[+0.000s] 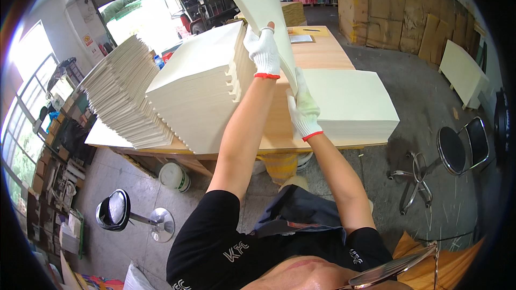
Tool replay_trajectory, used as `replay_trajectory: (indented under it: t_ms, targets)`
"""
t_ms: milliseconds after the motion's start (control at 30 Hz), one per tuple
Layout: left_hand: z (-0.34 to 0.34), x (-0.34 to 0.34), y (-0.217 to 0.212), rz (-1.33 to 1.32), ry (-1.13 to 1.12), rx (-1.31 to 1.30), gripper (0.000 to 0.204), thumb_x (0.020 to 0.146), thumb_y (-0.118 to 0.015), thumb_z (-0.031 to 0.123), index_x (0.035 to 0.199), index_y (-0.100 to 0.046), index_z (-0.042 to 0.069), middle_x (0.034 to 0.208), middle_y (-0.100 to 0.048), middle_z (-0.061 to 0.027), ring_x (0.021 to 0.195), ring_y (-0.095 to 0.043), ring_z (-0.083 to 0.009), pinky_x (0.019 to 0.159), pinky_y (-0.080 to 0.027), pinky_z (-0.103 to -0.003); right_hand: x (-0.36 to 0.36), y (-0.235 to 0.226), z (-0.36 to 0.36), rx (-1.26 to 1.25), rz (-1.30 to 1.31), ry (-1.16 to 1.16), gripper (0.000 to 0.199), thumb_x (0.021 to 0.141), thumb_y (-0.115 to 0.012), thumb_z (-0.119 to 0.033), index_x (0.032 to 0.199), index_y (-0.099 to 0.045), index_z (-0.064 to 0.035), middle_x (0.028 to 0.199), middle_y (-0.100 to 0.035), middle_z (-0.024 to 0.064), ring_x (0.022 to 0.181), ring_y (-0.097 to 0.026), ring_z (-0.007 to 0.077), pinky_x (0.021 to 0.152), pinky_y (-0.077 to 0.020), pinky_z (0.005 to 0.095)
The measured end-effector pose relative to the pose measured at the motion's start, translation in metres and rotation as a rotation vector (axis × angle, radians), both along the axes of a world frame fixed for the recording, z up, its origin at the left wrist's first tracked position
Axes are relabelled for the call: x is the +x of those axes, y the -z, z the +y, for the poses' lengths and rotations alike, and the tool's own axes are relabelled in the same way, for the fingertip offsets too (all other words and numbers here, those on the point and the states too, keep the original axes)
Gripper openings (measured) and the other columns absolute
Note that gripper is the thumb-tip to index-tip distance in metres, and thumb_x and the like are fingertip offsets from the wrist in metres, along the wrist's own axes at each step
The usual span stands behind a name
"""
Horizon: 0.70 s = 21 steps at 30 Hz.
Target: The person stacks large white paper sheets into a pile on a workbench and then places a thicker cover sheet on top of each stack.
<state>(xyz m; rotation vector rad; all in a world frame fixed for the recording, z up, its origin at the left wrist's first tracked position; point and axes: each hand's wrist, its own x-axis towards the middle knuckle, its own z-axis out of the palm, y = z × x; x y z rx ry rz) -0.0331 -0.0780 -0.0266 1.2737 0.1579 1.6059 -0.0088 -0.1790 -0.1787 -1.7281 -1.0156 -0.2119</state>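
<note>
Both my hands wear white knitted gloves with red cuffs. Between them a curved batch of cream paper sheets [267, 1] stands raised and tilted above the table. My left hand [263, 51] is closed on the batch's left side, with a bare thumb tip showing. At its lower end my right hand [304, 106] grips the batch, fingers partly hidden behind it. Just right of that hand lies a low, neat stack of cream sheets [349, 96]. Left of my left hand rises a tall stack [196, 53] with several notch-like offsets along its right side.
The wooden table [322, 51] also bears a fanned, uneven pile of sheets [121, 91] at its left end. On the floor stand a white bucket [174, 177], a black stool [115, 209] and a black swivel chair [451, 150]. Large cardboard sheets [387, 11] line the back right.
</note>
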Motion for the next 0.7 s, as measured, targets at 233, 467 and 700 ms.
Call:
replay_trajectory:
  t_ms: [233, 467, 700]
  targets:
    - [-0.054, -0.02, -0.035, -0.041, 0.088, 0.235, 0.023, 0.091, -0.067, 0.004, 0.113, -0.064, -0.002, 0.1, -0.07, -0.0081, 0.085, -0.061, -0.0156, 0.075, -0.05, -0.029, 0.017, -0.013, 0.005, 0.45, -0.113, -0.065, 0.063, 0.098, -0.056, -0.012, 0.157, -0.033, -0.009, 0.149, -0.051, 0.0161, 0.127, -0.059, 0.0302, 0.103, -0.0466, 0.0358]
    - [-0.031, -0.108, -0.076, 0.481, -0.106, 0.962, 0.095, 0.081, -0.081, 0.037, 0.158, -0.031, 0.014, 0.159, -0.038, -0.0171, 0.149, -0.03, -0.0368, 0.121, -0.028, -0.044, 0.014, -0.115, -0.087, 0.715, 0.143, -0.346, 0.06, 0.096, -0.048, 0.0, 0.153, -0.03, -0.0014, 0.143, -0.051, 0.0146, 0.131, -0.052, 0.0242, 0.112, -0.0433, 0.0392]
    - [0.079, -0.191, -0.114, 0.339, 0.572, 0.152, 0.071, 0.096, -0.07, 0.027, 0.155, -0.035, 0.008, 0.152, -0.042, -0.0169, 0.129, -0.055, -0.036, 0.107, -0.049, -0.05, 0.016, -0.231, -0.073, 0.714, 0.551, -0.598, 0.043, 0.094, -0.067, -0.009, 0.136, -0.06, -0.0016, 0.135, -0.062, 0.0159, 0.128, -0.057, 0.0237, 0.107, -0.0463, 0.0348]
